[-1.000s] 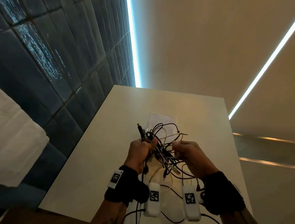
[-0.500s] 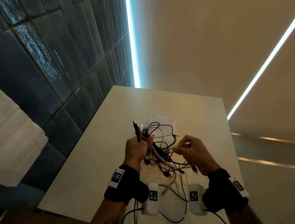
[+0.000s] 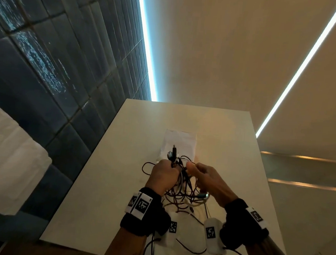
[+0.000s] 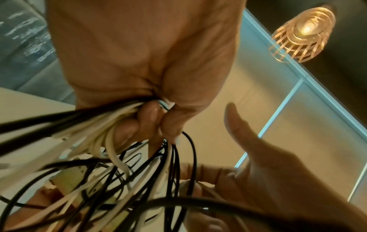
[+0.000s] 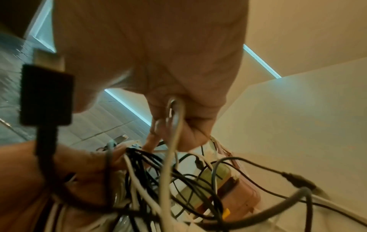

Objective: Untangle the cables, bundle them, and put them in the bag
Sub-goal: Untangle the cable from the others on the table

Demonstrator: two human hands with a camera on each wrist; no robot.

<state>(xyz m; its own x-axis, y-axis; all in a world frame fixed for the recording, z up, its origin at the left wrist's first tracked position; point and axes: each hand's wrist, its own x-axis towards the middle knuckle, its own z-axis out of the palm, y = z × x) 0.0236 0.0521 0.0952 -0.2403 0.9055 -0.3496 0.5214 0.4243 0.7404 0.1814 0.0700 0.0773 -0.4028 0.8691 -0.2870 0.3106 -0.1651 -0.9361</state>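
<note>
- Left hand [image 3: 164, 176], lower centre of the head view: fingers curled tight round a gathered sheaf of the cables [image 3: 184, 191]. The left wrist view shows black and white strands [image 4: 123, 141] squeezed in the fist. Judged purpose: an anchor, so that the knot stays still while single strands are worked free.
- Right hand [image 3: 209, 183], just beside the left: in the right wrist view its grip is clamped on a pale cable [image 5: 174, 125] that loops out from under the curled fingers. Judged purpose: to draw this one strand away from the mass.
- A black plug [image 3: 174, 151] stands up above the left fist, clear of the tangle; a second dark plug [image 5: 45, 94] hangs at the left edge of the right wrist view.
- The tangle hangs between the two hands above the worktop [image 3: 120, 163], and its lower loops trail toward the wrists. Holding it raised probably lets the loose loops drop apart.
- The bag [image 3: 180, 140], a pale flat packet, lies on the worktop just beyond the hands, in the centre of the head view, within easy reach for the last step.
- Judged progress: untangling is in hand; no bundle is formed, and nothing can be seen in the bag.
</note>
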